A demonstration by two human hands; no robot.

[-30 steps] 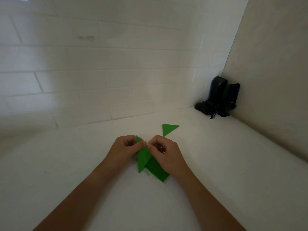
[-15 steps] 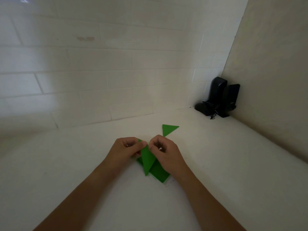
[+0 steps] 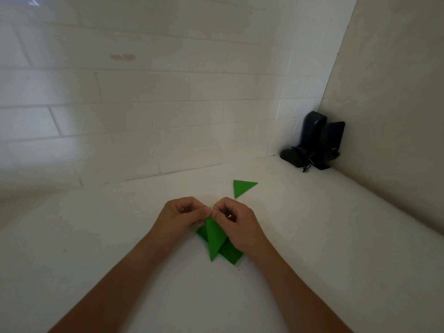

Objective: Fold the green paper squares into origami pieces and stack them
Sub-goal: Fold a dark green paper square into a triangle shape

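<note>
**Green paper pinched at its top between two hands**

Green paper is front and centre: a long folded triangle (image 3: 214, 239) stands up off the white worktop (image 3: 120, 236), its narrow point aimed down toward the person, its top corner caught between both hands. The left hand (image 3: 181, 217) comes in from the left with fingers curled, thumb and forefinger pinching the paper's upper edge. The right hand (image 3: 236, 223) mirrors it from the other side, fingers curled in, fingertips nipping that same top corner, so the two hands meet almost knuckle to knuckle above the fold.

Under the held piece lies a small pile of green sheets (image 3: 231, 255), flat on the worktop, one corner poking out lower right and another edge showing at the left below the left hand. How many sheets are in it, I cannot tell.

Further back and a little right, clear of the hands, a finished green triangle (image 3: 242, 187) lies flat by itself.

Off in the far right corner, against the white brick wall (image 3: 144, 104), two dark speakers (image 3: 314, 140) stand side by side with a tangle of cable at their base.
</note>
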